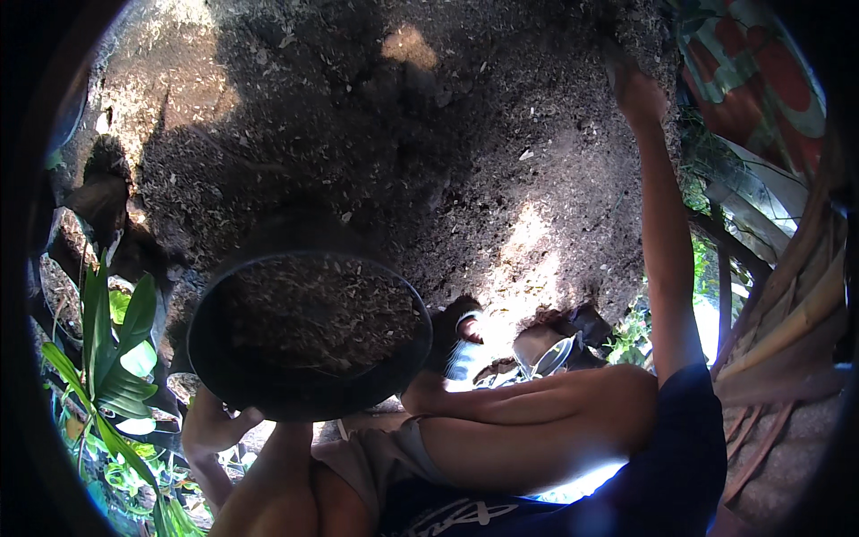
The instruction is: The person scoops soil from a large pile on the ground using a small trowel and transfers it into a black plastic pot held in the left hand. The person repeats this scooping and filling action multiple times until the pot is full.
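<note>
A black plastic bucket (309,404) is tipped with its mouth toward me, and brown, crumbly soil mixed with pale chips (322,309) lies inside it. My left hand (213,431) grips the bucket's near left side, thumb up by the rim. Far out to the right, my right arm is stretched straight away from me. My right hand (642,97) is closed at the edge of the dark soil heap (519,170). Something dark shows just past its fingers, too shadowed to make out.
Broad green leaves (121,358) grow at the left. A red and green patterned sheet (761,80) stands at the far right, above long dry stalks (796,313). My bent legs (537,412) are close behind the bucket. Small debris (546,349) lies between bucket and knee.
</note>
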Demonstrator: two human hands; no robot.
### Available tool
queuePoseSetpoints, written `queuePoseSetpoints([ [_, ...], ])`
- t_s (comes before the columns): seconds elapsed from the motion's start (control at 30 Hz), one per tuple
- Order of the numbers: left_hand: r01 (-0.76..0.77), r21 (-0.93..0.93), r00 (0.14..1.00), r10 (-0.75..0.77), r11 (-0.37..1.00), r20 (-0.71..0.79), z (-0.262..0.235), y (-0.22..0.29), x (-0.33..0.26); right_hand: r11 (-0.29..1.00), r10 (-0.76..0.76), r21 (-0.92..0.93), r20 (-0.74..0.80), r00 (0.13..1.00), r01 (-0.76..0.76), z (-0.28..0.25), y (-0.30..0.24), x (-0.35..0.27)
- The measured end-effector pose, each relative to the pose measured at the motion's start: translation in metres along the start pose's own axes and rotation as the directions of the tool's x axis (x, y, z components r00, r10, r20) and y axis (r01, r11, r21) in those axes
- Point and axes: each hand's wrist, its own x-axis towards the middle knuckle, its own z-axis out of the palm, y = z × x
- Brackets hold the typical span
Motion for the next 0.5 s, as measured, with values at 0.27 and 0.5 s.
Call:
queuePoseSetpoints([
  [0.27, 0.035, -0.008, 0.999, -0.036, 0.999, -0.026, 0.008, 0.005, -0.004, 0.999, -0.017, -0.047, -0.004, 1.0, 0.016, -0.002, 0.005, 0.014],
  [0.5, -0.011, -0.022, 1.0, 0.011, 1.0, -0.023, 0.006, 0.004, -0.004, 0.91, -0.36, -0.231, -0.031, 0.932, 0.344, 0.066, 0.049, 0.05],
])
